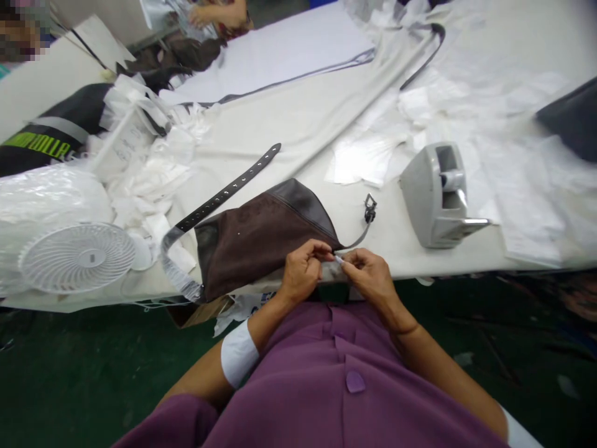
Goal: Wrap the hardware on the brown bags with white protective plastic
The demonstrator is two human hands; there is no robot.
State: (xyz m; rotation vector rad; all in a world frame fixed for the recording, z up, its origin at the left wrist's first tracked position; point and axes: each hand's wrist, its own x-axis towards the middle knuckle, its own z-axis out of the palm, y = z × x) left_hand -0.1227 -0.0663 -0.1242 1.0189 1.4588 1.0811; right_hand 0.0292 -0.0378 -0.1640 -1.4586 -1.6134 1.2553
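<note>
A dark brown bag [256,236] with black leather ends lies at the table's front edge. Its black strap [228,190] with holes stretches up to the left, partly wrapped in clear film, and a short strap with a metal buckle [370,208] sticks out on the right. At the bag's right corner, my left hand [304,267] pinches the corner between closed fingers. My right hand [368,277] is closed on a small white piece [338,259] right beside it. The two hands' fingertips nearly meet.
A grey tape dispenser [433,196] stands right of the buckle. On the left are a white fan [79,258], plastic wrapping and a white box [124,143]. White sheets [368,152] lie behind the dispenser. Another person's hand [200,15] shows at the top.
</note>
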